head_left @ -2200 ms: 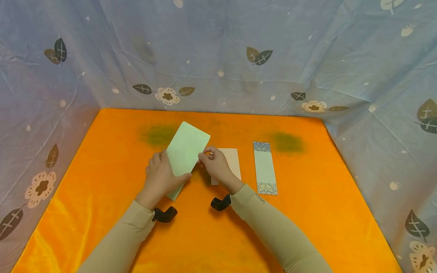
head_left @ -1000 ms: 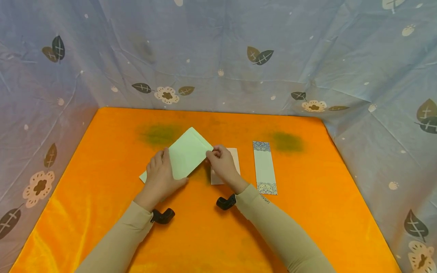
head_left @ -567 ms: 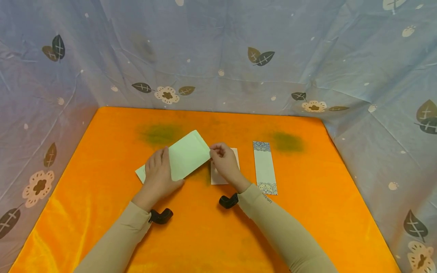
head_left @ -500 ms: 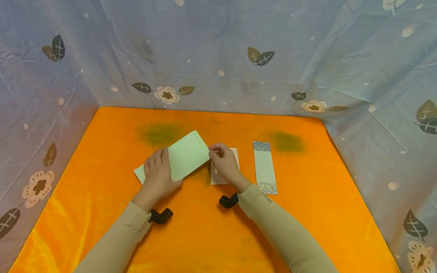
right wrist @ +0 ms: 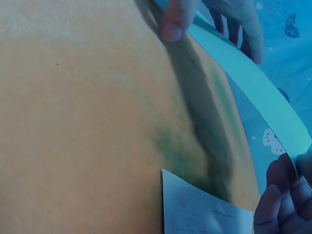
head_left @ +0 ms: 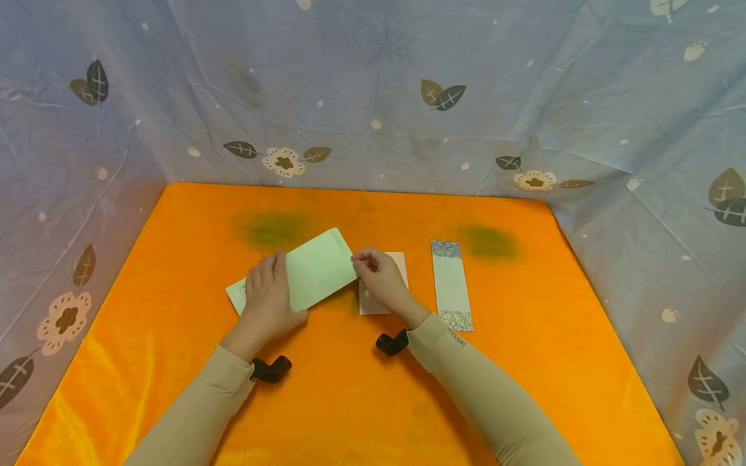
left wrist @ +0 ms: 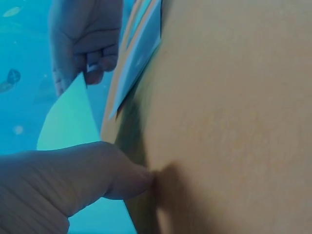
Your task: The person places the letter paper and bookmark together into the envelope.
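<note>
A long pale green paper envelope point(head_left: 317, 268), with a crease near its right end and a small print at its left end, slants across the left middle of the table. My left hand point(head_left: 268, 294) lies across it and holds it, fingers over the far edge and thumb point(left wrist: 122, 170) by the near edge. With thumb and fingertips, my right hand point(head_left: 381, 278) pinches the corner at its right end. Seen from the right wrist, the envelope point(right wrist: 263, 97) bows up above the table, its shadow below. Under my right hand lies a pale pinkish card point(right wrist: 195, 204) with dotted lines, partly covered.
Right of the card, a white strip point(head_left: 452, 285) with blue lace-patterned ends lies flat. An orange cloth point(head_left: 350, 401) covers the table, enclosed by a patterned grey-blue curtain point(head_left: 373, 84) at the back and sides. Black camera mounts point(head_left: 392, 343) jut from both wrists.
The envelope has turned clockwise from steep to a shallow slant, its left end coming out beyond my left hand. My right hand, pinching its corner, has shifted slightly right. The card and strip stayed put.
</note>
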